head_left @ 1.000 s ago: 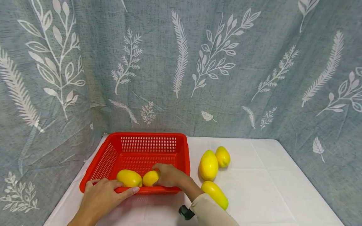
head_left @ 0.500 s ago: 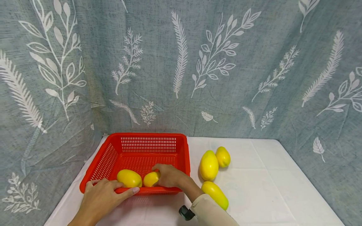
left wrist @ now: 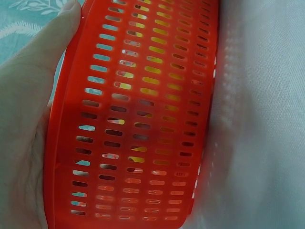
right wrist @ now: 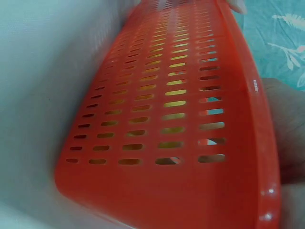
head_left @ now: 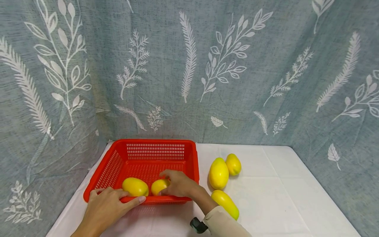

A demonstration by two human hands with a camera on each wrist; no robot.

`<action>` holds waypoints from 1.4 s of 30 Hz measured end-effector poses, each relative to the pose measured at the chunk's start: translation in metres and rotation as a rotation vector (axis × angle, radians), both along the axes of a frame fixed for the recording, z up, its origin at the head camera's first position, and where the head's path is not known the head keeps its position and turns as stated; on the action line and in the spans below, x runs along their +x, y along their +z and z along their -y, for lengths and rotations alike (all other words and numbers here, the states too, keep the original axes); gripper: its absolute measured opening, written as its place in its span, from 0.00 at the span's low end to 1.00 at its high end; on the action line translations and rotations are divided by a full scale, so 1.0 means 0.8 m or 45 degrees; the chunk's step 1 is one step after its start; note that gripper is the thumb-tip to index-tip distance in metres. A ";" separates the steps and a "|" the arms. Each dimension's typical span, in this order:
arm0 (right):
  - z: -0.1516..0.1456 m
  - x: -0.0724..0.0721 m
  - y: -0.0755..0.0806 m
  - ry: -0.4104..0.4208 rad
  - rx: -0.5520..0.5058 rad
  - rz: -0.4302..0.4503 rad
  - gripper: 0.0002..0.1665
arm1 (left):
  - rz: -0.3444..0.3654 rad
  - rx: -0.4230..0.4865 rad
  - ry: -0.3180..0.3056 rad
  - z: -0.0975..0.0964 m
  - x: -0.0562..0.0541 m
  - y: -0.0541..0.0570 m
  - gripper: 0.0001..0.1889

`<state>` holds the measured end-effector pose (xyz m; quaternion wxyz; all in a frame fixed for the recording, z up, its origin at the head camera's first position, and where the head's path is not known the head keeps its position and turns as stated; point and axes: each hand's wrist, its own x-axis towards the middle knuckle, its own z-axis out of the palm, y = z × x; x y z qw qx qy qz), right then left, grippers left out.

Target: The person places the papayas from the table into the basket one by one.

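Note:
In the head view, my left hand (head_left: 106,207) grips the near rim of a red plastic basket (head_left: 157,141), thumb outside and fingers inside. The left wrist view shows the basket's slotted wall (left wrist: 138,114) with that hand along its rim. My right hand (head_left: 180,184) reaches over the near right part of the rim, its fingers and thumb curved about a small yellow mango (head_left: 158,187) low in the basket. Beside that fruit, to the left, lies a larger yellow mango (head_left: 135,187), close to my left fingertips. In the right wrist view, the basket wall (right wrist: 157,191) hides most of the right hand.
Right of the basket, on the white tablecloth (head_left: 281,184), lie a large yellow mango (head_left: 218,173), a smaller one (head_left: 233,164) behind it and a long one (head_left: 225,204) near my right forearm. A leaf-patterned curtain (head_left: 189,65) encloses the back and sides.
The right hand has shifted slightly right, and its fingers stand a little higher over the small mango, which has shifted slightly right too. The left hand and basket have stayed in place.

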<state>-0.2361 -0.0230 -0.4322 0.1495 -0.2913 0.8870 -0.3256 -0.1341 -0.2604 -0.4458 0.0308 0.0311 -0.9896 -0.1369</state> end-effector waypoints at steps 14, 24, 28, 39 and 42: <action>-0.027 0.012 0.016 -0.010 -0.195 0.008 0.40 | 0.041 -0.006 -0.002 0.000 0.000 0.005 0.44; -0.056 0.026 0.024 -0.060 -0.383 0.054 0.39 | 0.052 0.004 0.010 0.001 -0.002 0.007 0.46; -0.071 0.032 0.028 -0.085 -0.438 0.075 0.39 | 0.065 0.011 0.015 0.001 -0.004 0.008 0.47; -0.117 0.049 0.034 -0.138 -0.542 0.068 0.37 | 0.047 0.025 0.017 -0.001 -0.003 0.010 0.45; -0.130 0.052 0.034 -0.165 -0.553 0.059 0.37 | 0.044 0.026 0.017 -0.001 -0.003 0.010 0.45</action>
